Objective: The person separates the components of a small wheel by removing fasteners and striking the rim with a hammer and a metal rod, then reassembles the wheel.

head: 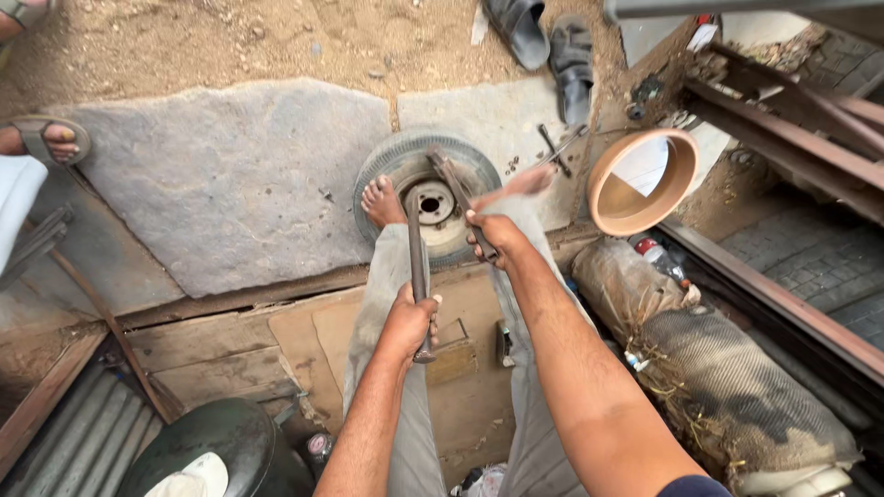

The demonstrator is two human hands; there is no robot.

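A small wheel with a grey tyre [391,162] and a metal rim [432,202] lies flat on stone slabs below me. Both my bare feet rest on the tyre, one on its left side [381,202], one on its right [531,179]. My left hand [411,319] grips a long rusty iron bar [415,253] whose far end reaches the rim. My right hand [494,236] grips a second iron bar [452,178] that is wedged at the tyre's upper edge.
A terracotta-coloured bowl [645,179] leans to the right of the wheel. Sandals [543,41] lie on sand beyond. Another person's sandalled foot [48,140] is at the far left. Small tools [556,147], filled sacks [727,377], steel beams [792,129] and a dark drum [216,442] surround me.
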